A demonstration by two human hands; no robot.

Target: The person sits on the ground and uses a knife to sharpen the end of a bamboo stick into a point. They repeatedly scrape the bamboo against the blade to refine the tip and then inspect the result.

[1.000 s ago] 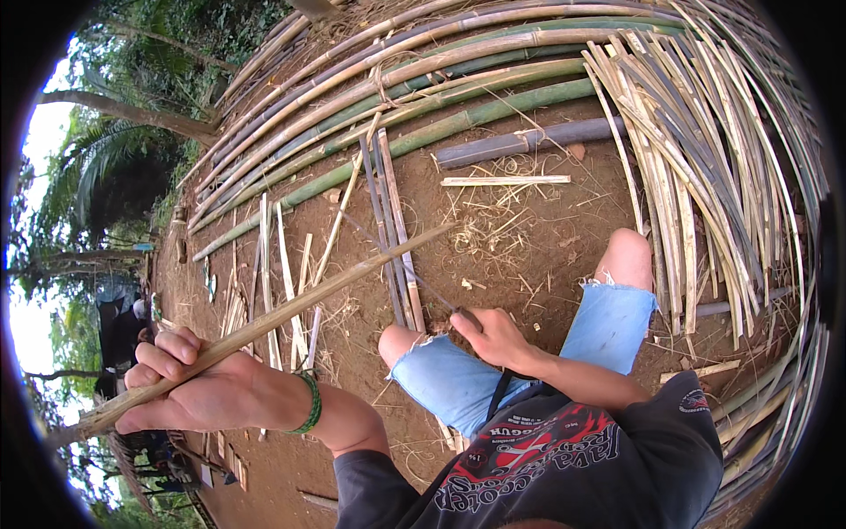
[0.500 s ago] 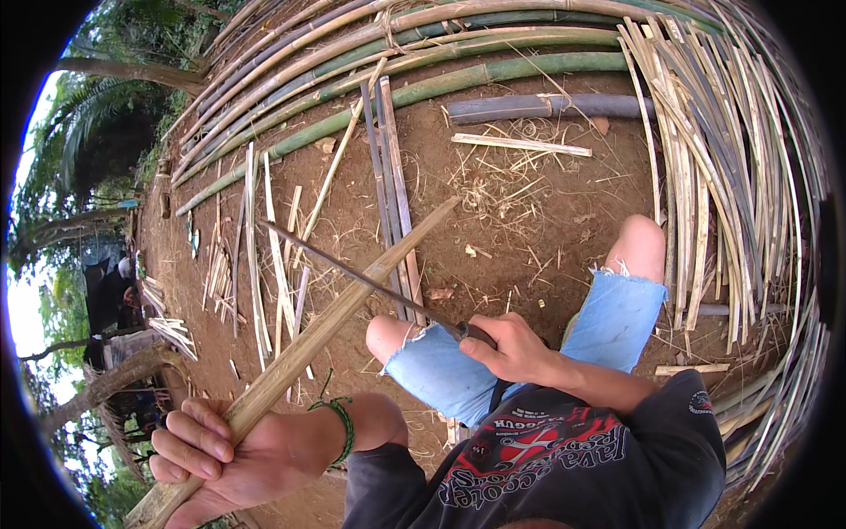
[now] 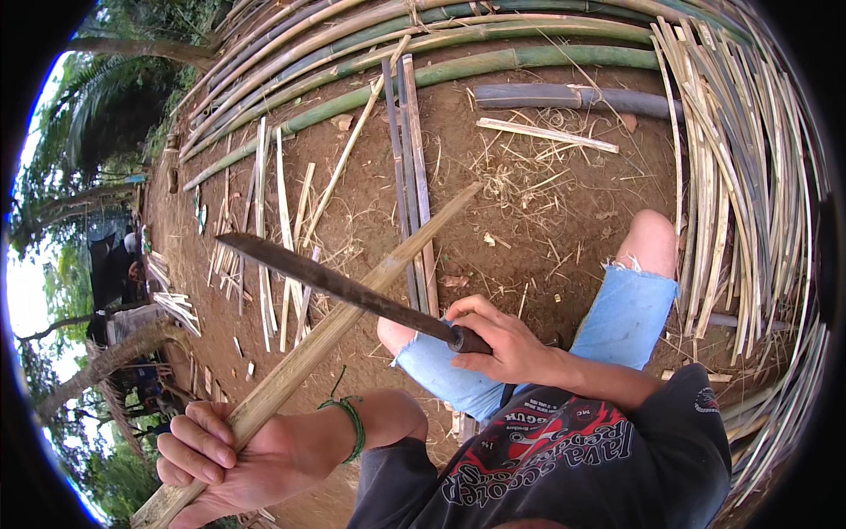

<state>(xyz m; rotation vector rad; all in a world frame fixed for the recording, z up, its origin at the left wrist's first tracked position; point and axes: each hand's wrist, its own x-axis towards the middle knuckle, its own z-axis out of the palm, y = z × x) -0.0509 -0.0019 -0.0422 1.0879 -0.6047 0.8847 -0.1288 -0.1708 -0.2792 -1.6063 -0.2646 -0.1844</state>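
Note:
My left hand (image 3: 233, 463), at the lower left, is wrapped round a long split bamboo strip (image 3: 304, 357) near its lower end. The strip slants up and to the right, its tapered tip over the bare soil. In my right hand (image 3: 502, 339), in front of my knees, is the dark handle of a machete (image 3: 339, 286). Its long, brownish blade points to the upper left, with its broad side showing, and crosses over the strip in this view. I cannot tell whether blade and strip touch.
Green and tan bamboo poles (image 3: 529, 57) lie across the far side. A large pile of split strips (image 3: 727, 194) spreads along the right. A dark bamboo length (image 3: 573, 99), loose strips (image 3: 286, 229) and shavings (image 3: 511, 181) lie on the brown soil. Trees stand at the left.
The machete blade has rolled from nearly edge-on to showing its broad side, and its tip has swung left. My left hand keeps its hold on the bamboo strip. The whole view has shifted slightly.

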